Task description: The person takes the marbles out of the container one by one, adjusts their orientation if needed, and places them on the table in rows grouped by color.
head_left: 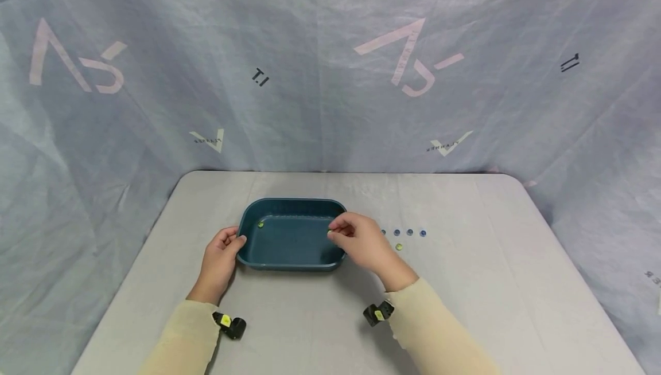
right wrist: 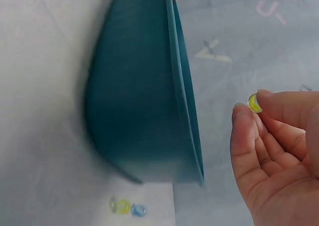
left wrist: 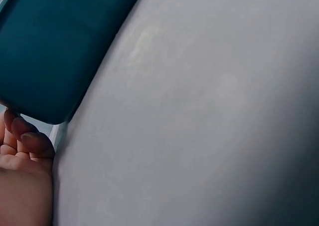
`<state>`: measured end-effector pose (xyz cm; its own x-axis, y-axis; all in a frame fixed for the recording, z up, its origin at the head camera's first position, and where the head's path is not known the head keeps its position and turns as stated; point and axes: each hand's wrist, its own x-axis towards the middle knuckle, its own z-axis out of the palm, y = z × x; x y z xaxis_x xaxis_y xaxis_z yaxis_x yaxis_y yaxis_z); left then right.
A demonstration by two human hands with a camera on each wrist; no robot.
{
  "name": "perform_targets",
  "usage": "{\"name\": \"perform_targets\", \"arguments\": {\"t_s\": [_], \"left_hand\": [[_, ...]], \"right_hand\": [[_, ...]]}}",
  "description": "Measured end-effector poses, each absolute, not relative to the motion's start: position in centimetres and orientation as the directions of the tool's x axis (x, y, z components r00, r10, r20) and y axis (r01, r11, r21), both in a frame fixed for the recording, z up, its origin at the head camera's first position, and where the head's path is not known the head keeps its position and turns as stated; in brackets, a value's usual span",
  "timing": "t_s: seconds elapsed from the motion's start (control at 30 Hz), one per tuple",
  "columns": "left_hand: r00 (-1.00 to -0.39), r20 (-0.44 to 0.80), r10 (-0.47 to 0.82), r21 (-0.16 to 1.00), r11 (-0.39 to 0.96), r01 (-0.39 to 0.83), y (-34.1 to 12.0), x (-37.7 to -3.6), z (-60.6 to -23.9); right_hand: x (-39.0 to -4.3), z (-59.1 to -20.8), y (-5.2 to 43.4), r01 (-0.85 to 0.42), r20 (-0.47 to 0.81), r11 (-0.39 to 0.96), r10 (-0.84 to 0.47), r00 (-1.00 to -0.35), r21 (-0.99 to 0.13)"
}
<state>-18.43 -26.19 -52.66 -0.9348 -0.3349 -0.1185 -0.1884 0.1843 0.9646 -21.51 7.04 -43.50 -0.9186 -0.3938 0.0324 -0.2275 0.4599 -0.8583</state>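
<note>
A dark teal rectangular plastic tub [head_left: 294, 266] sits on the table, with a yellow-green marble [head_left: 260, 224] in its far left part. My left hand [head_left: 218, 263] grips the tub's left rim, thumb over the edge; its curled fingers [left wrist: 34, 142] show by the tub's corner in the left wrist view. Over the tub's right side, my right hand [head_left: 364, 243] pinches a yellow-green glass marble [right wrist: 254, 104] between thumb and fingertip. To the right of the tub lie a row of several blue marbles [head_left: 410, 232] and one yellow-green marble [head_left: 399, 247] in front of them.
A pale cloth covers the table [head_left: 304, 329]. Behind it hangs a grey-blue printed curtain [head_left: 320, 77], which also closes off the sides. Small black cameras [head_left: 236, 328] are strapped at both wrists, over cream sleeves [head_left: 183, 335].
</note>
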Motion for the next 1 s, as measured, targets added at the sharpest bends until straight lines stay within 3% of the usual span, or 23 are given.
{"name": "perform_targets", "arguments": {"t_s": [0.5,1.0], "left_hand": [[-0.937,-0.111,-0.332,0.969,0.175,-0.176,-26.2,-18.3,-52.8],[-0.939,-0.134,-0.315,0.969,0.158,-0.192,-26.2,-18.3,-52.4]], "right_hand": [[-20.7,-44.7,12.6,-0.110,0.046,0.293,-0.216,-0.975,-0.950],[-20.3,-46.9,19.2,-0.060,0.046,0.408,-0.045,-0.998,-0.911]]}}
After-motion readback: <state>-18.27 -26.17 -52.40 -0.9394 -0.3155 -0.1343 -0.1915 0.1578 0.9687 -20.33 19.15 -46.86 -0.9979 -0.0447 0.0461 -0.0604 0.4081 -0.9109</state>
